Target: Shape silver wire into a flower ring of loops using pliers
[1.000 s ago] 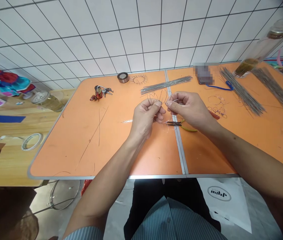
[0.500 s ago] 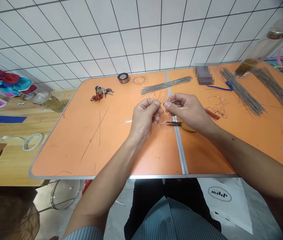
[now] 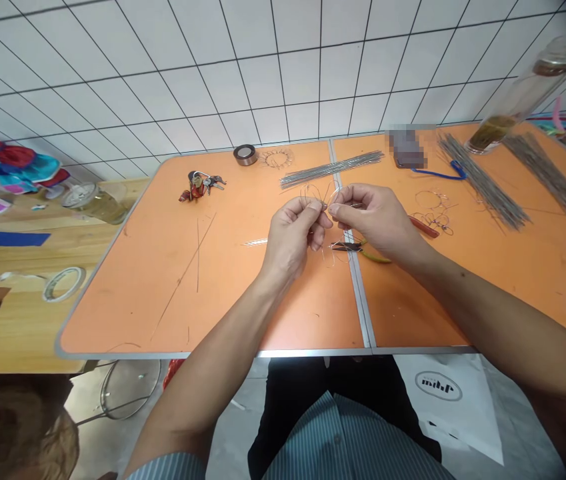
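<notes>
A white tiled wall (image 3: 293, 73) backs an orange table (image 3: 137, 267) with a metal seam across it; near that seam, above the tabletop, a looped wire (image 3: 319, 193) sits between a person's two hands. The left hand (image 3: 293, 233) has its grip closed on it, thumb pressed to fingers; the right hand (image 3: 370, 210) also pinches, its grip together on what seems to be another part of the wire, though the exact contact is too fine to make out. Rounded loops are bent, so the shaping looks partly done; how near it is to complete cannot be told. A wire ring (image 3: 277, 159) beside a tape roll (image 3: 245, 155) and a cluster of bent wires (image 3: 435, 223) look like shaped pieces; much stock appears unworked, with a straight wire bundle (image 3: 333, 169) behind the hands and two grey bundles (image 3: 485, 183) farther right; pliers (image 3: 347, 247) lie just below the hands, unheld. As for writing, a white bag (image 3: 463, 427) under the table bears an oval mark (image 3: 438, 386) with bold lettering, not surely readable; no other label can be read.
</notes>
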`<state>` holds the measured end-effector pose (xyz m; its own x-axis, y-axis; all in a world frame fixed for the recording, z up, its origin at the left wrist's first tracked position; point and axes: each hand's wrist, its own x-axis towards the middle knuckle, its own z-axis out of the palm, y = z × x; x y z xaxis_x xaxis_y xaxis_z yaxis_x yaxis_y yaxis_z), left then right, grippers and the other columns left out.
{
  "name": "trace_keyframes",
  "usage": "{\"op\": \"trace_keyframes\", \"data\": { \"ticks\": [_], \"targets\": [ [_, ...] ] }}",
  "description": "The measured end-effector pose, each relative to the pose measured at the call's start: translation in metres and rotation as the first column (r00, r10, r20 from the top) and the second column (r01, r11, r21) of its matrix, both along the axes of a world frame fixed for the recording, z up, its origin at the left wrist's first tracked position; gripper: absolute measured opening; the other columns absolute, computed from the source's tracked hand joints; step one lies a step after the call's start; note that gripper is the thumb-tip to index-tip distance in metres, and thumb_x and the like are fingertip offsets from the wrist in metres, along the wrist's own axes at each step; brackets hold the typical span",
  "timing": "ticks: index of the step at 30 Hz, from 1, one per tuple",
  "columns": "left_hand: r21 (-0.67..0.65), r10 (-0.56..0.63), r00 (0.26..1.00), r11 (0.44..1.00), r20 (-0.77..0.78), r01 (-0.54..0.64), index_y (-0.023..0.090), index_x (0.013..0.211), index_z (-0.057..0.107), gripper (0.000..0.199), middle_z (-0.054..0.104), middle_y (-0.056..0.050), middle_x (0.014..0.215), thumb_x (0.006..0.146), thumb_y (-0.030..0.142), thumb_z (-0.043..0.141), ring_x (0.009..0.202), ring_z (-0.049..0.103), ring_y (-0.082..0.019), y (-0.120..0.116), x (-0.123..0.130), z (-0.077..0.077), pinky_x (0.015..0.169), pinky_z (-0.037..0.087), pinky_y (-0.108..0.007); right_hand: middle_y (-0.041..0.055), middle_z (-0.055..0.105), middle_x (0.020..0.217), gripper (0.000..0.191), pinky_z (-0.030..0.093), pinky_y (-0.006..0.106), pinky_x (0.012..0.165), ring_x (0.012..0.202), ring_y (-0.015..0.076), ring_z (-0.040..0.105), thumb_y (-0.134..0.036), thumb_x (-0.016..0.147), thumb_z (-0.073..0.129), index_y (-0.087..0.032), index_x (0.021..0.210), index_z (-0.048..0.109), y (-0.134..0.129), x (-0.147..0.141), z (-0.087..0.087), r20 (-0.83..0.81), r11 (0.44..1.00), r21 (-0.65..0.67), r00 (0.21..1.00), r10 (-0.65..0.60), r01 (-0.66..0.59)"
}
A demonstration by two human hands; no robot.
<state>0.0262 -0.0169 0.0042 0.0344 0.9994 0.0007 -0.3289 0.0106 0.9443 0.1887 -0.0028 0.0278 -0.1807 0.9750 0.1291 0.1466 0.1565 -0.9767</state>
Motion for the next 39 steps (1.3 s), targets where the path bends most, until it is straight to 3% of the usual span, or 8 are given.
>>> {"op": "trace_keyframes", "data": {
  "ticks": [13,19,26,39],
  "targets": [
    [0.039,0.019,0.999,0.999,0.047,-0.021,0.02,0.088,0.068,0.014,0.073,0.002,0.074,0.099,0.027,0.075,0.049,0.054,-0.006,0.001,0.0,-0.004,0.048,0.042,-0.021,-0.0004,0.071,0.084,0.007,0.049,0.028,0.064,0.065,0.011,0.06,-0.016,0.087,0.077,-0.02,0.092,0.074,0.002,0.001,-0.002,-0.024,0.999,-0.048,1.0,-0.007,0.006],
    [0.055,0.014,0.999,0.998,0.033,-0.015,0.02,0.087,0.069,0.016,0.073,0.001,0.074,0.1,0.028,0.074,0.048,0.054,-0.006,0.001,0.002,-0.006,0.048,0.042,-0.021,-0.0011,0.07,0.08,0.008,0.049,0.028,0.064,0.064,0.0105,0.06,-0.016,0.088,0.076,-0.02,0.083,0.071,0.003,0.0,-0.005,-0.034,1.0,-0.013,0.999,0.005,-0.005],
    [0.067,0.02,0.997,0.997,0.07,-0.025,0.019,0.092,0.069,0.011,0.072,0.002,0.073,0.1,0.026,0.072,0.048,0.054,-0.007,0.002,0.002,-0.008,0.047,0.041,-0.021,-0.0002,0.072,0.088,0.008,0.05,0.027,0.062,0.063,0.0091,0.059,-0.015,0.086,0.078,-0.02,0.084,0.072,0.004,0.0,-0.006,-0.068,0.999,-0.046,0.998,-0.013,0.01],
    [0.083,0.056,0.996,0.995,0.07,-0.062,0.019,0.091,0.068,0.012,0.075,0.001,0.074,0.099,0.025,0.074,0.048,0.053,-0.007,0.0,0.005,-0.011,0.046,0.041,-0.022,-0.0004,0.069,0.084,0.012,0.052,0.027,0.063,0.064,0.0106,0.059,-0.011,0.081,0.077,-0.021,0.079,0.07,0.003,-0.001,-0.004,-0.083,0.997,-0.067,0.995,-0.05,0.044]
  ]
}}
